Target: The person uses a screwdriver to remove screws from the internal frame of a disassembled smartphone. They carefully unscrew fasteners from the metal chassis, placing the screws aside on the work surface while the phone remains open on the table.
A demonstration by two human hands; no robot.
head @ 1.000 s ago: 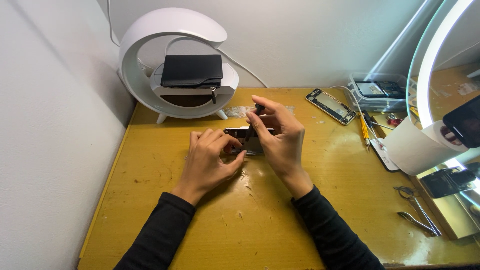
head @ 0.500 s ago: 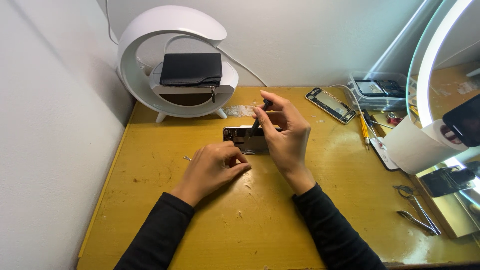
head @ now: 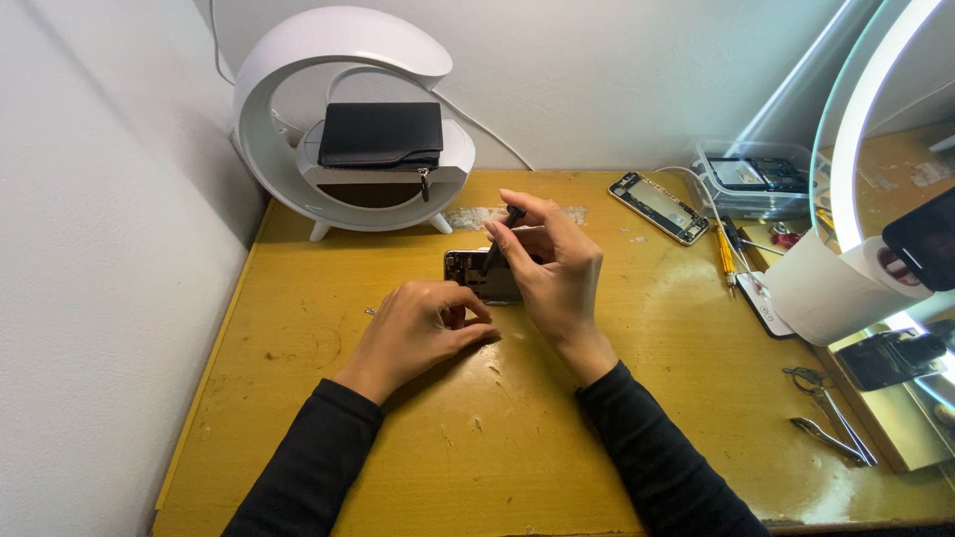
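Note:
An opened phone [head: 476, 274] lies flat in the middle of the yellow wooden table [head: 298, 398], its insides facing up. My right hand [head: 552, 273] pinches a small dark screwdriver [head: 500, 239] and holds its tip down onto the phone. My left hand [head: 423, 326] rests just in front of the phone's near edge, fingers curled under, fingertips against the phone's lower left corner. Both arms wear black sleeves. The right hand hides the phone's right half.
A white C-shaped lamp stand [head: 338, 119] with a black wallet [head: 381, 134] stands at the back. Another opened phone [head: 659, 207], a clear parts box [head: 751, 177], a yellow screwdriver [head: 725, 257], a paper roll [head: 831, 288] and tweezers [head: 826, 413] lie at the right.
My left hand has slid back toward me, off the phone's top to its near edge. My right hand has stayed over the phone with the screwdriver, shifting slightly.

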